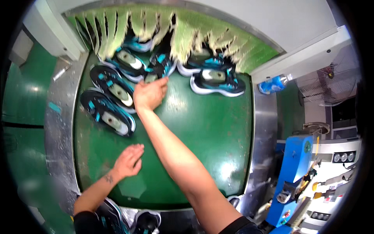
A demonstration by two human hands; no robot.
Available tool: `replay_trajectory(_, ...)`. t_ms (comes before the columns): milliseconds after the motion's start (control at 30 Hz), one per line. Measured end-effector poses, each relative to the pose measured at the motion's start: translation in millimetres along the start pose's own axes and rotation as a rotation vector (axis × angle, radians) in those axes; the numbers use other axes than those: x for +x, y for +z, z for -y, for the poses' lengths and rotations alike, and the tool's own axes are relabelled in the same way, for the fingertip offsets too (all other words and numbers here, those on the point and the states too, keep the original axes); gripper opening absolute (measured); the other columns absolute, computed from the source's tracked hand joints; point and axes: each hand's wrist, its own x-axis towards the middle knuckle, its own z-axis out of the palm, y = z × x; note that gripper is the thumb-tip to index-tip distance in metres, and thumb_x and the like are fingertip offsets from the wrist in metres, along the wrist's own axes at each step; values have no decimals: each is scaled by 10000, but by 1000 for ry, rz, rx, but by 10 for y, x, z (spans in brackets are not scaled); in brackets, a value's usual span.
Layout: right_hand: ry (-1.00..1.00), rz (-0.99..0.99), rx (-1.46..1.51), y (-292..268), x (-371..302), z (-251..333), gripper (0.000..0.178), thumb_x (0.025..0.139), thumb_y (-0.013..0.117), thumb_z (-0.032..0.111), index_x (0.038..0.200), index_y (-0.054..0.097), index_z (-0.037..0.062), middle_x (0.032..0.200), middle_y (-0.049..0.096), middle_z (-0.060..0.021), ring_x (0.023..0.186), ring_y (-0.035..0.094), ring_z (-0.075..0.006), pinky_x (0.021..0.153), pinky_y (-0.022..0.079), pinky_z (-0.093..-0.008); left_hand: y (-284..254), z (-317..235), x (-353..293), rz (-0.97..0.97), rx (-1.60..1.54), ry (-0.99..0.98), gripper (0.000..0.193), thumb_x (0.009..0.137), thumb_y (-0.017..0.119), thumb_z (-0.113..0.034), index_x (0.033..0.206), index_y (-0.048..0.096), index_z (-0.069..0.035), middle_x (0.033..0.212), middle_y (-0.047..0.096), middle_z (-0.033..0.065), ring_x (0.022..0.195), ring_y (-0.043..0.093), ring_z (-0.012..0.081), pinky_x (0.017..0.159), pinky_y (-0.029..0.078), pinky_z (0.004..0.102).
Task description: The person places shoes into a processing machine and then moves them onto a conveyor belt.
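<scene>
Your right forearm stretches across the green conveyor belt (210, 128), right hand (150, 94) curled, fingertips on a black-and-teal shoe (157, 67) below the fringed curtain (187, 35). Your left hand (129, 160) hovers loosely open, holding nothing, above the belt. More shoes (111, 113) lie at left.

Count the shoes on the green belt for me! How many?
At least 6: two at far left, one behind them, one at the right hand fingers, two right of it. The fringe curtain hides more.
</scene>
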Motion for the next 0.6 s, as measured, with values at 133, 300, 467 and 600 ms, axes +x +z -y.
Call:
replay_trajectory(133, -111, 758, 334, -594, 361, -221, 611, 751, 700, 244, 1227, 423, -19, 1034, 581, -173, 921, 576, -276, 863, 455, -379, -166, -119, -106, -94, 65, -21, 413, 677, 577, -29, 1084, 540, 25, 1179, 552, 160, 1093, 530, 328, 988, 407, 440)
replay_trajectory(300, 125, 1134, 434, -2686, -274, -1820, 507, 840, 654, 272, 1253, 471, 42, 1103, 593, -54, 1035, 541, -164, 918, 405, -330, 11, -179, -121, -104, 32, -75, 394, 722, 589, -83, 1096, 530, 27, 1211, 531, 175, 1143, 500, 336, 1010, 385, 425)
replay_trajectory(467, 589, 647, 631, -4903, -2118, -2130, 532, 830, 645, 236, 1279, 442, 36, 1047, 609, -89, 842, 604, -150, 618, 464, -268, -192, -1656, 123, 99, -727, -460, 699, 755, 654, -154, 1342, 301, -14, 1376, 372, 184, 1298, 345, 319, 1083, 278, 422)
replay_trajectory(600, 279, 618, 546, -5417, -2379, -2262, 445, 859, 625, 194, 1217, 474, -24, 920, 635, -52, 811, 580, -119, 713, 463, -241, -50, -2893, 89, 112, -1434, -220, 1041, 731, 724, -351, 1455, 36, -58, 1502, 148, 147, 1394, 154, 284, 1120, 180, 422)
